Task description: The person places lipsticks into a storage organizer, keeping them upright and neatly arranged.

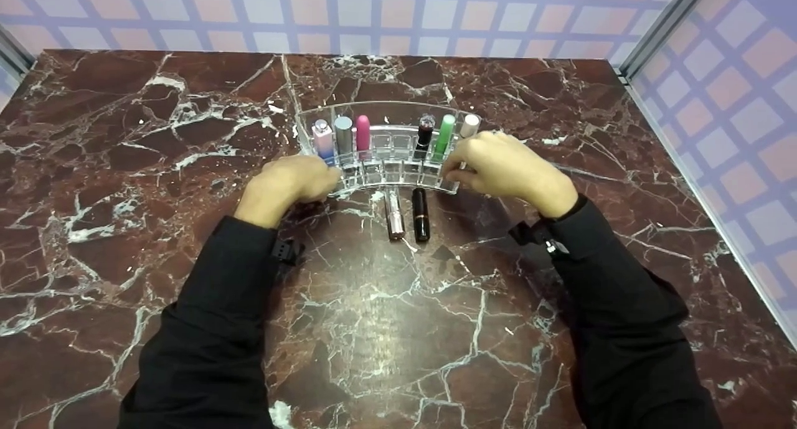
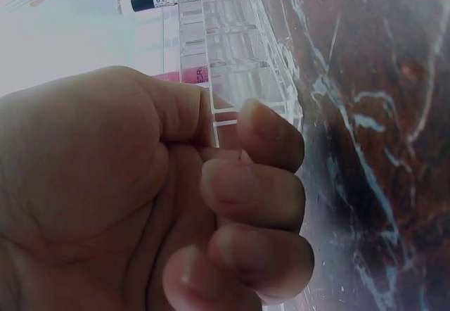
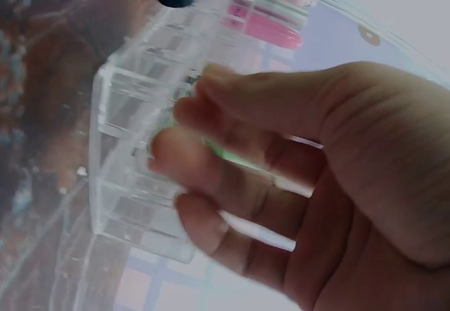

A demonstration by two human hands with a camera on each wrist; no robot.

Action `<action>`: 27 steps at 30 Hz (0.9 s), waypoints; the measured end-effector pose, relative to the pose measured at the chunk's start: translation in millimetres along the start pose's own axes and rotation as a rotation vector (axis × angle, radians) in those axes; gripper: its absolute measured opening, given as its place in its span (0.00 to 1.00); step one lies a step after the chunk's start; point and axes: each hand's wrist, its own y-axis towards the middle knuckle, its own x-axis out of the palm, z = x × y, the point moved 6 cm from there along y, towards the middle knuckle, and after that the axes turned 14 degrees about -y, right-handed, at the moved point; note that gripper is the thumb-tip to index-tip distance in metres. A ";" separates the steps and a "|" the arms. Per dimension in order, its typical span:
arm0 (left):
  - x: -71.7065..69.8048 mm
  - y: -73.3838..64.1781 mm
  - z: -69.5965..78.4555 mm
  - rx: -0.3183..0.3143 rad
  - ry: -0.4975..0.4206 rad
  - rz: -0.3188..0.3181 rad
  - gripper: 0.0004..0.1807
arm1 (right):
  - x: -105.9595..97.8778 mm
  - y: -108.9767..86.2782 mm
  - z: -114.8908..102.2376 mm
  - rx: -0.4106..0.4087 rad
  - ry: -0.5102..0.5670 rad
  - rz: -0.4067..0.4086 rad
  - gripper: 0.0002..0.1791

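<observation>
A clear, curved, tiered lipstick organizer stands on the table between both hands. My left hand pinches its left front corner between thumb and curled fingers. At the opposite end, my right hand hovers by the front corner, fingers loosely bent; the right wrist view shows nothing held, though whether the fingertips touch the plastic is unclear. In the back row stand a pink-and-blue tube, a grey tube, a pink tube, a dark tube, a green tube and a white-topped tube.
Just in front of the organizer, a silver lipstick tube and a black lipstick tube lie side by side on the dark red marbled table. Checkered panels border the table behind and on the right.
</observation>
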 end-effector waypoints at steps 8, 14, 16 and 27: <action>1.0 0.3 -1.8 0.001 -0.006 -0.011 0.21 | -8.1 3.1 -13.6 -0.126 0.011 0.119 0.07; 1.2 0.0 -1.7 0.004 -0.011 -0.006 0.21 | -2.3 5.3 -20.4 -0.221 0.064 0.126 0.09; 1.2 -0.4 -2.7 -0.014 -0.035 0.002 0.21 | 2.1 6.3 -22.0 -0.248 0.071 0.105 0.11; 1.6 0.3 -1.5 -0.012 -0.015 0.009 0.19 | 21.2 9.1 -29.5 -0.322 0.069 0.015 0.20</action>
